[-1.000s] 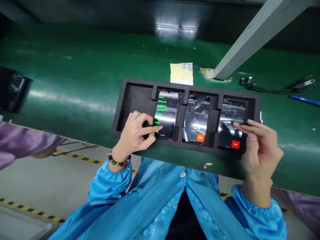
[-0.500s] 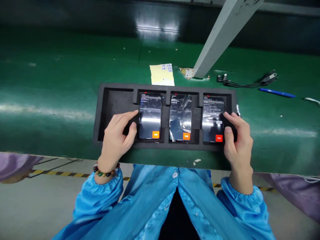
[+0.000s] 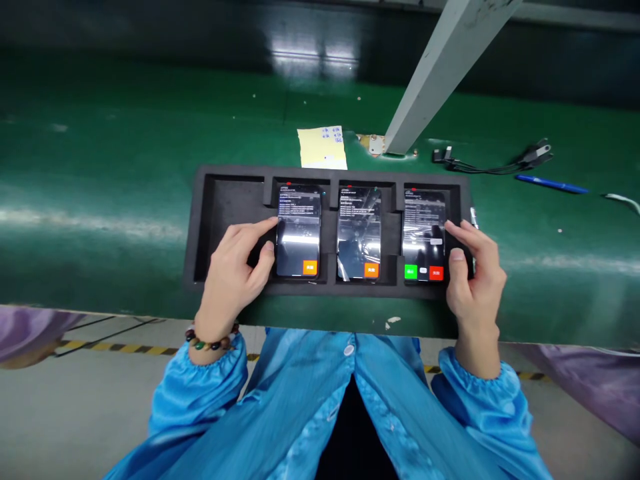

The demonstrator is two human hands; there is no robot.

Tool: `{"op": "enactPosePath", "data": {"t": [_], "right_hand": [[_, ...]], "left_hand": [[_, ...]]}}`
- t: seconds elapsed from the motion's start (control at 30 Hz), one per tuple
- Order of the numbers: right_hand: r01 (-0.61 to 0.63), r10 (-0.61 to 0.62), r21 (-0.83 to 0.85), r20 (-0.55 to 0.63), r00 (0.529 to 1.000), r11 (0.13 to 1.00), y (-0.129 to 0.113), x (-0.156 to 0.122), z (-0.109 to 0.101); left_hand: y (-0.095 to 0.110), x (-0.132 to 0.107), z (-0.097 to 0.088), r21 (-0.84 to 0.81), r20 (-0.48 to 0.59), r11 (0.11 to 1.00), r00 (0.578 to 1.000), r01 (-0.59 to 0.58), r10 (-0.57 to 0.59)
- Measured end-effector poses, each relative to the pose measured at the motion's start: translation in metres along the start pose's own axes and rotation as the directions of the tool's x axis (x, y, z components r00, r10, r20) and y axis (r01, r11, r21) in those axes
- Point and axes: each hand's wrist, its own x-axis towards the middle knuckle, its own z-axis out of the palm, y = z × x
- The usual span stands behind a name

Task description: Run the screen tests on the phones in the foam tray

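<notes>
The left hand [image 3: 233, 267] and right hand [image 3: 479, 270], thumbs and forefingers spread, best rest lightly at the outer edges of the left smartphone [image 3: 299, 233] and right smartphone [image 3: 423, 230], seated in the black compartmented tray [image 3: 235, 200], leaving both readable.

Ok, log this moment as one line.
left hand: open, beside left smartphone; right hand: open, beside right smartphone; middle smartphone: untouched; black tray: holds all three; right smartphone: green button, red button

the tray [image 3: 194, 230] is black, the bench [image 3: 125, 140] green, the floor tape [image 3: 120, 346] yellow-black striped.
</notes>
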Motion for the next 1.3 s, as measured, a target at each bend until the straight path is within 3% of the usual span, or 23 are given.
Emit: {"op": "enactPosePath", "data": {"t": [0.33, 0.6, 0.83, 1.3], "right_hand": [[0.091, -0.091, 0.001, -0.067, 0.994, 0.996, 0.005, 0.001, 0.004], [0.209, -0.208, -0.033, 0.013, 0.978, 0.977, 0.001, -0.024, 0.000], [0.111, -0.113, -0.058, -0.031, 0.993, 0.992, -0.004, -0.020, 0.000], [0.098, -0.097, -0.070, 0.021, 0.995, 0.993, 0.001, -0.012, 0.001]], "left_hand": [[0.001, 0.004, 0.003, -0.019, -0.006, 1.000, 1.000, 0.004, -0.004], [0.001, 0.002, 0.003, -0.027, -0.038, 0.999, 0.999, -0.029, 0.027], [0.004, -0.003, 0.000, -0.006, -0.086, 0.998, 0.995, -0.059, 0.058], [0.003, -0.001, 0.000, -0.019, -0.076, 0.997, 0.995, -0.069, 0.067]]}}
